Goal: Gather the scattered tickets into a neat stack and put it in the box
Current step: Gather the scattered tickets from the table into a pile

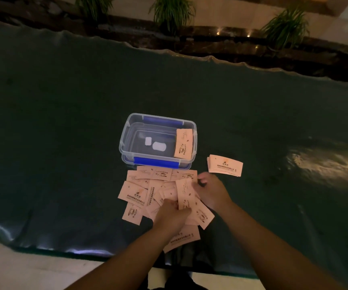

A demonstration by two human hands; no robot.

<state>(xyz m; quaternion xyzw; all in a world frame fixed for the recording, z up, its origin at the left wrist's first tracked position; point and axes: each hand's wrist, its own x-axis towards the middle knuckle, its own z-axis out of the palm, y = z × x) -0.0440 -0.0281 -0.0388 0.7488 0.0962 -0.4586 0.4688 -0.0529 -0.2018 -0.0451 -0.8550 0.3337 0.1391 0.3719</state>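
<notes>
Several pale pink tickets (139, 191) lie scattered and overlapping on the dark green tablecloth, just in front of a clear plastic box (127, 135) with blue clips. One small bundle of tickets (184, 144) leans inside the box at its right end. A neat stack of tickets (225, 165) lies on the cloth to the right of the box. My left hand (170, 215) and my right hand (211, 191) together hold a few upright tickets (184, 192) over the pile, left hand at the lower end, right hand at the right edge.
The green tablecloth (64, 122) covers a wide table; its near edge runs just below the pile and its far edge borders a dark ledge with potted plants (172, 11). Two small white labels (155, 144) show on the box floor.
</notes>
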